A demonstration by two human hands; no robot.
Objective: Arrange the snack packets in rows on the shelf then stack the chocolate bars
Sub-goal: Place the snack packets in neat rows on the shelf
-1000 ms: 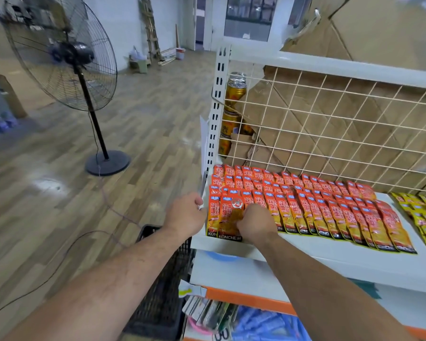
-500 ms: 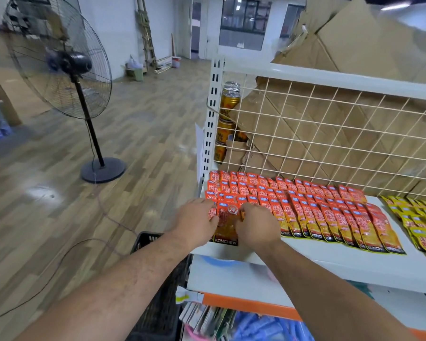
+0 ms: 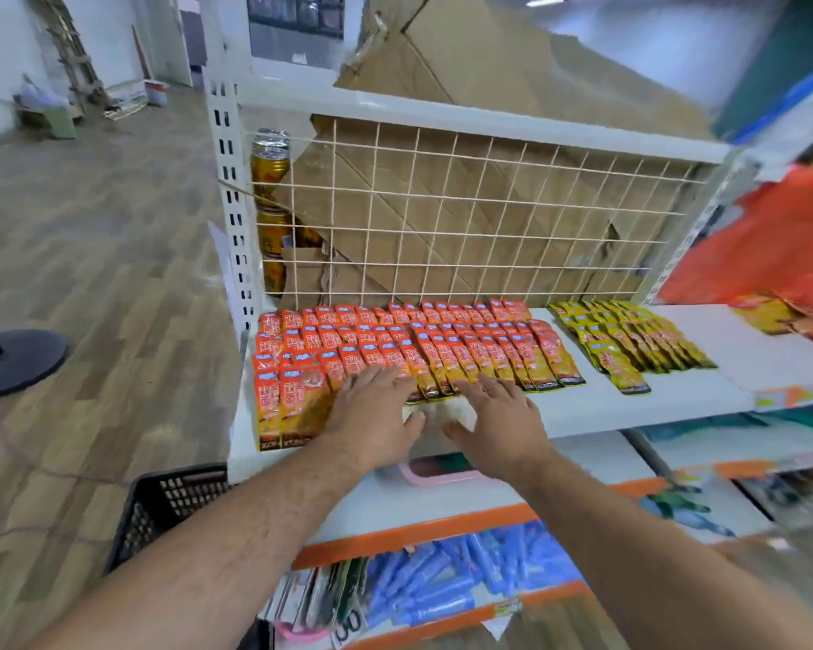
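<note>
At the white shelf (image 3: 630, 405), mid tier, w/ a wire grid behind: the orange snack pkts (image 3: 442, 349) cover the left half in overlapping rows, back to front. A smaller block of yellow pkts (image 3: 630, 340) sits just beside them on the right, w/ bare shelf beyond. A black crate (image 3: 170, 504) stands on the floor by the shelf's left corner. No chocolate bars I can pick out from here.

Both hands are down on the front row. Left hand (image 3: 372, 415) lies flat, fingers straight & spread, palm on the pkts, gripping nothing. Right hand (image 3: 498, 415) is just beside it, fingers splayed, tips on the pkts' lower ends, nothing held. Something pale shows between the hands; can't tell what.

Handling, my guess: the pkts are light, thin foil, slick on each other & on the painted shelf, so they'd fan out if shoved hard. Best to nudge w/ flat palms along the bottom edges to square a row, or pinch one by its sealed end to re-lay it.
</note>
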